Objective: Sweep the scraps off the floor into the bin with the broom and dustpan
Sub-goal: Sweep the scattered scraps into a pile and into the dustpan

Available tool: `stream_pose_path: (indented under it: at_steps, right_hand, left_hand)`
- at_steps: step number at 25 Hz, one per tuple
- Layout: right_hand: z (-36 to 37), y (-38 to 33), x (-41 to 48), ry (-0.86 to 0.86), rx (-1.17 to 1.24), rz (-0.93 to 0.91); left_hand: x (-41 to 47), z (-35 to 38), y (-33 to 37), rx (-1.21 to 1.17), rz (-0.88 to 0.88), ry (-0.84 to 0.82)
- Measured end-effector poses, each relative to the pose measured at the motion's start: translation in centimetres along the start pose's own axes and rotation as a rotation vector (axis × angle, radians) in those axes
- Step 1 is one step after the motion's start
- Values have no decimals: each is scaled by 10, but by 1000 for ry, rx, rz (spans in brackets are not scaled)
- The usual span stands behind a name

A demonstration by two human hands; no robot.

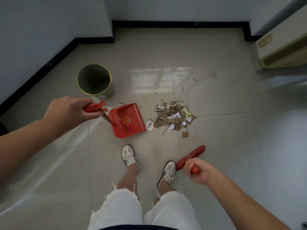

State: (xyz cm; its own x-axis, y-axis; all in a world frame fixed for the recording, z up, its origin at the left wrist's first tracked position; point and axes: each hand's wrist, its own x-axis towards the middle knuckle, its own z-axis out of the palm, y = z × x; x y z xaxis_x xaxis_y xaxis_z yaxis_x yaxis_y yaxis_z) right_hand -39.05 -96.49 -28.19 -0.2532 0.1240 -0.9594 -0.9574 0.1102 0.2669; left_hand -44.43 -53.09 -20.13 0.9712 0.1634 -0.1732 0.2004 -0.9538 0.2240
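Step in hand, lining up: red dustpan [127, 121] on floor [216, 100], left hand [71, 107] clenched on its handle; scrap pile [174, 117] at three o'clock; bin [94, 79] at eleven; right hand [200, 170] gripping broom [191, 156]; next, sweeping panward.

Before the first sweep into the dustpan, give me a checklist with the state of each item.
1. Left hand grips dustpan handle: ok.
2. Right hand grips broom: ok.
3. Dustpan lip faces scraps: ok.
4. Lip flat on floor: cannot tell.
5. Broom on far side of scraps from dustpan: not ok, it is near the right shoe.
6. Bin upright, open, beside dustpan: ok.
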Motion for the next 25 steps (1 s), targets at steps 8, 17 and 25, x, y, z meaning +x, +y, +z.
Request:
stream_pose_path:
  at_steps: [8, 17, 25]
  right_hand:
    - [26, -64, -47, -98, 261, -92]
    - [-32, 29, -85, -238, 193, 69]
    - [26, 36, -44, -171, 329, 28]
  left_hand:
    - [12, 5, -43, 44, 108, -28]
    - [1, -2, -24, 19, 136, -96]
    - [8, 3, -9, -4, 217, -39]
